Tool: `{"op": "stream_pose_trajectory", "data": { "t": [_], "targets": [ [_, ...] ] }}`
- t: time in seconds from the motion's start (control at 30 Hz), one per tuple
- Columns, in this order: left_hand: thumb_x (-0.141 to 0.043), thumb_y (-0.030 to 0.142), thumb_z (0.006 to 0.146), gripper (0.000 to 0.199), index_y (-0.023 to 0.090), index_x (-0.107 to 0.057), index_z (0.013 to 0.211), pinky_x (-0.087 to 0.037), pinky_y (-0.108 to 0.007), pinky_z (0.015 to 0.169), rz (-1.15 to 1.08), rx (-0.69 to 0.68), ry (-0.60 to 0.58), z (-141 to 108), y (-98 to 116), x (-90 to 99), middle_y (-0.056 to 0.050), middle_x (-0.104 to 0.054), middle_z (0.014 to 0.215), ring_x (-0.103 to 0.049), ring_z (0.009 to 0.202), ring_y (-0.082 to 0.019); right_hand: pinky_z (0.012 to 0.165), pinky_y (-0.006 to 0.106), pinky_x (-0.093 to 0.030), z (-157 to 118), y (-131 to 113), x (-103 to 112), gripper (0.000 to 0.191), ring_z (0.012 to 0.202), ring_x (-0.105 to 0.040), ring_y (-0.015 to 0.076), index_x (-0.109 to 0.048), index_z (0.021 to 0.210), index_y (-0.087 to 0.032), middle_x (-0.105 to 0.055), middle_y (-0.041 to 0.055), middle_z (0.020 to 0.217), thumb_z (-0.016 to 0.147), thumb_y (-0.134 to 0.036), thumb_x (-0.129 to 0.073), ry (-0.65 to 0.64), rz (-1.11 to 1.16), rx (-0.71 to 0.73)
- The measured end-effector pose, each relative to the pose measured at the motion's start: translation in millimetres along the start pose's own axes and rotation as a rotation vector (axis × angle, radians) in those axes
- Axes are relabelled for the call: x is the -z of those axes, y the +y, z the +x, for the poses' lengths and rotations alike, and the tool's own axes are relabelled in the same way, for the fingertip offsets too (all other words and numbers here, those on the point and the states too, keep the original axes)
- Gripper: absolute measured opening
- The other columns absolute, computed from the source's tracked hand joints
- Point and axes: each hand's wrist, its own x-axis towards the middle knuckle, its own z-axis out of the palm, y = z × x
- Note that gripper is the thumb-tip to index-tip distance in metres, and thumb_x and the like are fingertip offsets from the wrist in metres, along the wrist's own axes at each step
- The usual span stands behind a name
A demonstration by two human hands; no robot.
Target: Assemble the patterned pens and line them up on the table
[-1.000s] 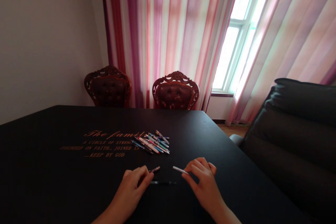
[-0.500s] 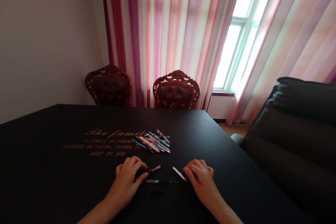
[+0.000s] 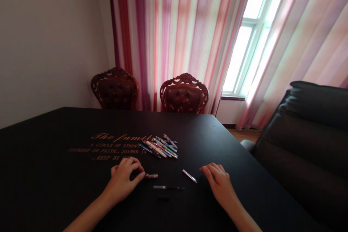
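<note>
Reaching just below the pile of pens point(image 3: 159, 148), the left hand point(image 3: 122, 179) curls its fingers at the end of a pen barrel point(image 3: 151, 175) lying crosswise, its long axis pointing into that hand, grip unclear; the open right hand point(image 3: 219, 181) rests farther off, just beside a slanted silver pen part point(image 3: 189, 175).

Gold lettering point(image 3: 114, 147) on the black table point(image 3: 54, 181): "The fami…", "FOUNDED ON FAITH… JOINED IN"

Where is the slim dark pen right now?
In the head view, the slim dark pen lies flat on the black table between the left hand and right hand, just below the short patterned pen.
</note>
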Motion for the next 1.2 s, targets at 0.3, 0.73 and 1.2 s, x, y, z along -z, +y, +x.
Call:
{"op": "stream_pose_trajectory", "data": {
  "t": [0.3, 0.73, 1.2],
  "targets": [
    [-0.062, 0.041, 0.081, 0.014, 0.03, -0.068, 0.083, -0.038, -0.045, 0.085, -0.041, 0.008, -0.047, 3.9, -7.7, -2.5, -0.001, -0.066, 0.105, -0.054, 0.107, -0.028, 0.078, 0.037, -0.041, -3.6, -13.3, -8.5, 0.004, 0.089, -0.056, 0.0247, -0.067, 0.083, -0.025, -0.064, 0.0035, 0.09, 0.083, -0.024, -0.063, -0.12, 0.009, 0.063],
    [-0.035, 0.047, 0.093, 0.041, 0.029, -0.069, 0.078, -0.042, -0.045, 0.089, -0.191, 0.047, 0.061, 8.4, -23.0, -10.6, 0.0, -0.07, 0.094, -0.058, 0.1, -0.026, 0.081, 0.037, -0.038, -14.5, -45.7, -2.5, 0.016, 0.09, -0.054, 0.0218, -0.066, 0.087, -0.027, -0.063, 0.0011, 0.091, 0.094, -0.032, -0.052, -0.163, 0.136, 0.199],
    [-0.042, 0.036, 0.096, 0.021, 0.028, -0.062, 0.097, -0.036, -0.04, 0.09, -0.094, -0.215, 0.158, -11.8, 17.1, 2.9, -0.001, -0.067, 0.102, -0.056, 0.102, -0.023, 0.077, 0.034, -0.04, -7.4, -23.1, 4.7, 0.039, 0.081, -0.056, 0.02, -0.064, 0.079, -0.023, -0.064, 0.0027, 0.08, 0.1, -0.037, -0.034, -0.054, 0.145, 0.19]
  ]
}}
